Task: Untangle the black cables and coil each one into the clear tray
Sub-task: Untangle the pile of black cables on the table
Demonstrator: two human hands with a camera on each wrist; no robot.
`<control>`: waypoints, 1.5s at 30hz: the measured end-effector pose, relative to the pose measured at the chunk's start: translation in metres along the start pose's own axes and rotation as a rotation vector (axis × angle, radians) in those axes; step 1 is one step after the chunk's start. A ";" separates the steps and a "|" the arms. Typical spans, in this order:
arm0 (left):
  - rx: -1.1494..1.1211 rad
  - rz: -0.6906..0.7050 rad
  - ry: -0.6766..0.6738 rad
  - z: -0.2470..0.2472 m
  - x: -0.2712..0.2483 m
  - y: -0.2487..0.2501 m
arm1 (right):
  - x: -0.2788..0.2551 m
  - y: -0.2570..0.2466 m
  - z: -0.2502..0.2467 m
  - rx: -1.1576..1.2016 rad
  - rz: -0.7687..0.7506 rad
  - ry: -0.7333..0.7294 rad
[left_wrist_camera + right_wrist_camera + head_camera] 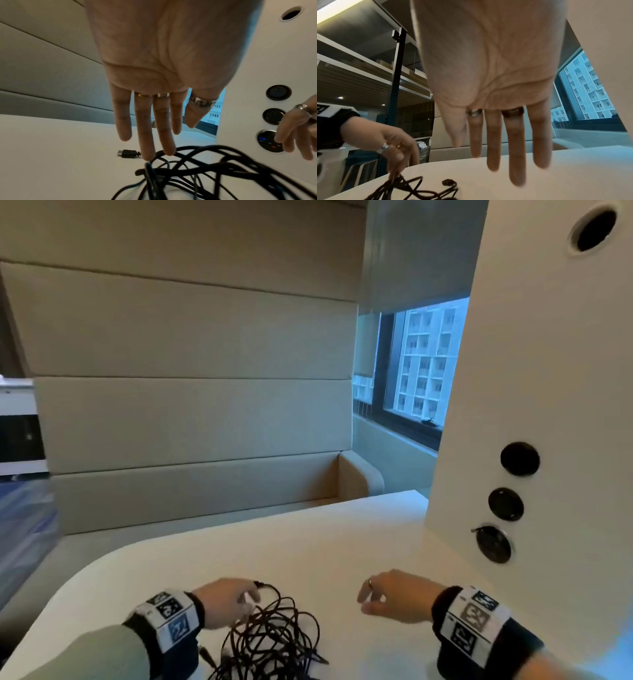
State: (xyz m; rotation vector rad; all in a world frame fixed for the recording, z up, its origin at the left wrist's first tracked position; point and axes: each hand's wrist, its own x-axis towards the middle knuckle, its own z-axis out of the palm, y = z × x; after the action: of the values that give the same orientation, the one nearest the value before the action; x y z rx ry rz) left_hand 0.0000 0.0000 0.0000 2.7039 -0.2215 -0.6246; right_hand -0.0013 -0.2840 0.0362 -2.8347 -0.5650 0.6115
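Observation:
A tangle of black cables lies on the pale table near its front edge. One plug sticks out on the far left of the heap. My left hand hangs over the heap's left side with straight fingers, the tips touching the topmost loops. Off to the heap's right, my right hand hovers above bare table, fingers straight and apart, holding nothing. No clear tray shows in any view.
A white panel with three round sockets rises from the table just right of my right hand. The table's rounded left edge drops to an upholstered bench. A window lies beyond.

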 end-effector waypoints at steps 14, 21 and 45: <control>-0.144 0.068 0.345 0.069 -0.004 -0.023 | -0.001 -0.012 0.096 0.149 -0.055 0.259; -0.211 0.188 0.186 0.085 -0.007 -0.033 | 0.010 -0.039 0.104 0.413 -0.008 0.044; -0.594 0.398 0.395 0.122 -0.025 -0.019 | 0.014 -0.053 0.124 1.184 -0.273 0.189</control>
State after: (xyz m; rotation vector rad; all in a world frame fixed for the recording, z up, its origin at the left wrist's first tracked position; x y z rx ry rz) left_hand -0.0754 -0.0135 -0.0995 2.0657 -0.3844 -0.0181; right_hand -0.0596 -0.2181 -0.0663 -1.6412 -0.3526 0.4027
